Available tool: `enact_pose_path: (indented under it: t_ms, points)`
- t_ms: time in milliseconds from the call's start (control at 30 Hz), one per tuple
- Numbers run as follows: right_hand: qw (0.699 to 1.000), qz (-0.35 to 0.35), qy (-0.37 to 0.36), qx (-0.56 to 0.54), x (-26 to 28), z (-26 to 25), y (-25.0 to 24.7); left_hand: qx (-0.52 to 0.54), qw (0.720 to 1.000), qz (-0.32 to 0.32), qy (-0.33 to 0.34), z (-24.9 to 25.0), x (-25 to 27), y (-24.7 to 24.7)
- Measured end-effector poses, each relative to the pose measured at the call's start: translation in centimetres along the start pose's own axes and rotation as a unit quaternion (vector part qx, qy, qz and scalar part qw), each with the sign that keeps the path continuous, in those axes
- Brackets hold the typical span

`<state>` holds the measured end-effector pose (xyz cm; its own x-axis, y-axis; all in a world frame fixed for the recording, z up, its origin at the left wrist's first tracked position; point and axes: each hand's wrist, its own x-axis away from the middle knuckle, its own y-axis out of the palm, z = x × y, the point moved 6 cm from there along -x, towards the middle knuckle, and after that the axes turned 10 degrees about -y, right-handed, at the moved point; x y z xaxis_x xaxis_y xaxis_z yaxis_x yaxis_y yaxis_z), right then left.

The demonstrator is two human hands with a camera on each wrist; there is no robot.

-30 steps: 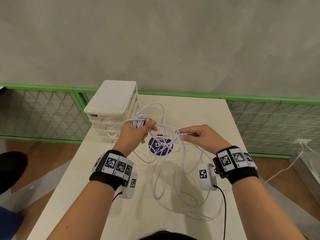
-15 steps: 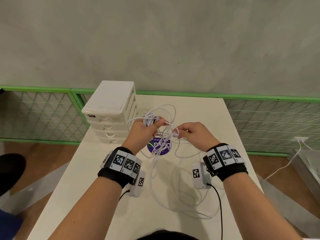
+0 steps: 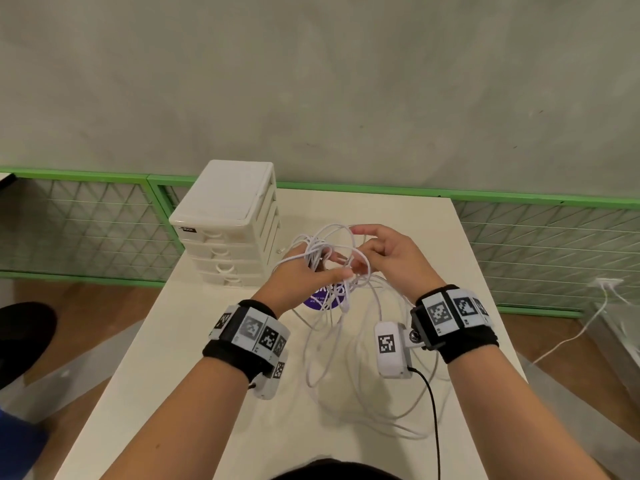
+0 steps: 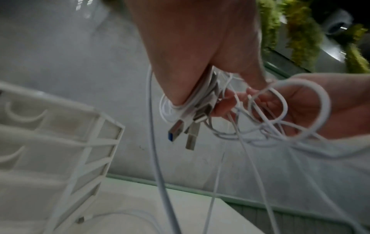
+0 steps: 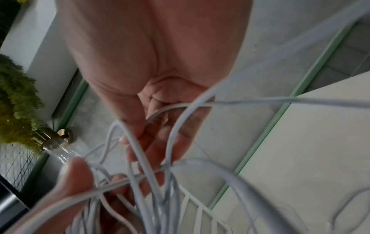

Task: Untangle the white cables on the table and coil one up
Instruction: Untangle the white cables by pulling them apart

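White cables [image 3: 325, 251] gripped in raised left hand [image 3: 301, 275], right hand [image 3: 391, 254] pinching strand

drawer unit [image 3: 228, 223] blocking left — bare table [image 3: 433, 230] right

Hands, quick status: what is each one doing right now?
Left hand: holds a bundle of thin white cables, metal USB plugs sticking out below.
Right hand: fingers curled, pinching a loop of the same cables.

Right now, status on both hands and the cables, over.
Left hand grips bundled white cables, USB plugs hanging below. Right hand pinches a strand by the bundle. Tangle trails onto table; drawer unit close left.
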<state>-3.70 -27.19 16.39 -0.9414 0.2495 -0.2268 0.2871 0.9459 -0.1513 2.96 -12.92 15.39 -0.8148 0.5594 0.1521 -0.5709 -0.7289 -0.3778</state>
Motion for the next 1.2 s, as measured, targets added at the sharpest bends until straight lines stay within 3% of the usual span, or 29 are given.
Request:
enact_pose_path:
  t_ms: [67, 233, 367, 467, 667, 833, 933, 1033, 1100, 1167, 1200]
  points:
    - [0.999, 0.034, 0.010, -0.036, 0.2, 0.0, -0.5, 0.030, 0.999, -0.027, -0.019, -0.5, 0.3, 0.2]
    - [0.993, 0.092, 0.026, -0.067, 0.4, 0.5, -1.6, -0.090, 0.995, -0.007, -0.032, -0.6, 0.4, 0.3]
    - [0.972, 0.219, 0.009, -0.079, 0.7, 1.0, -5.0, -0.094, 0.993, -0.034, -0.058, -1.5, 0.0, -0.3]
    - [0.954, 0.299, -0.001, -0.012, 1.5, 2.1, -8.6, -0.014, 0.995, -0.011, -0.094, -2.2, 0.0, -1.6]
    - [0.930, 0.334, 0.044, 0.149, 3.1, 5.7, -11.9, 0.085, 0.993, 0.030, -0.078, -2.8, -0.8, -4.2]
    - [0.902, 0.366, 0.136, 0.186, 5.4, 9.2, -14.0, 0.187, 0.977, 0.055, -0.087, -3.4, -1.6, -6.0]
    - [0.882, 0.328, 0.229, 0.248, 6.1, 11.3, -13.8, 0.172, 0.980, 0.041, -0.091, -3.2, -1.5, -5.3]
    - [0.883, 0.189, 0.261, 0.340, 5.4, 11.8, -11.9, 0.119, 0.988, 0.027, -0.091, -2.8, -1.4, -4.3]
    - [0.921, 0.136, 0.139, 0.339, 3.8, 9.6, -9.4, 0.094, 0.991, 0.020, -0.089, -2.5, -1.5, -3.7]
    - [0.962, 0.071, 0.002, 0.265, 2.1, 6.2, -5.9, 0.065, 0.994, 0.016, -0.091, -2.2, -1.4, -3.0]
    - [0.970, 0.031, -0.028, 0.238, 1.6, 5.0, -4.3, 0.062, 0.994, 0.012, -0.093, -2.1, -1.4, -2.7]
